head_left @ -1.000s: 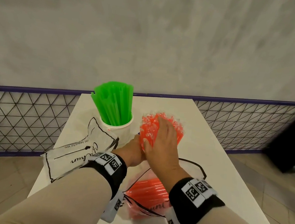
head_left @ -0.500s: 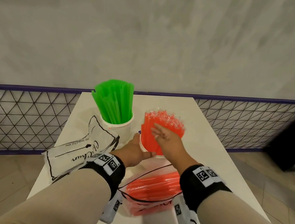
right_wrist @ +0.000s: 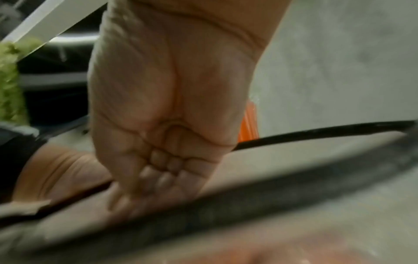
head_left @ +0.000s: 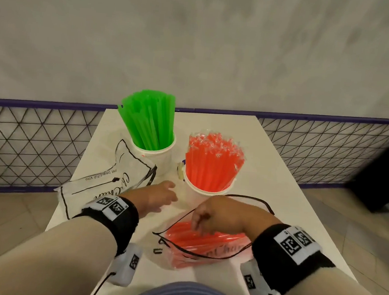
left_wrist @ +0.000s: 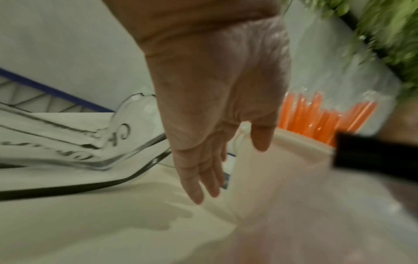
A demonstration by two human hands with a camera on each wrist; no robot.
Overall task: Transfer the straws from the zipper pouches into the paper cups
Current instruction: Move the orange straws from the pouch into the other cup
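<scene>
Orange straws point(head_left: 213, 165) in clear wrappers are stood upright in a white paper cup point(head_left: 202, 194); more are seen lying in a clear zipper pouch point(head_left: 204, 246). The left hand point(head_left: 159, 195) is held open-fingered beside the cup; the right hand point(head_left: 225, 216) is curled at the pouch mouth, its grip unclear.

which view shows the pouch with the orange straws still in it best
The head view: the open pouch lies whole at the table's near edge, orange straws inside, the right hand reaching into its mouth. The right wrist view shows only its blurred black rim and some orange. The left wrist view shows just a blurred clear film.
</scene>
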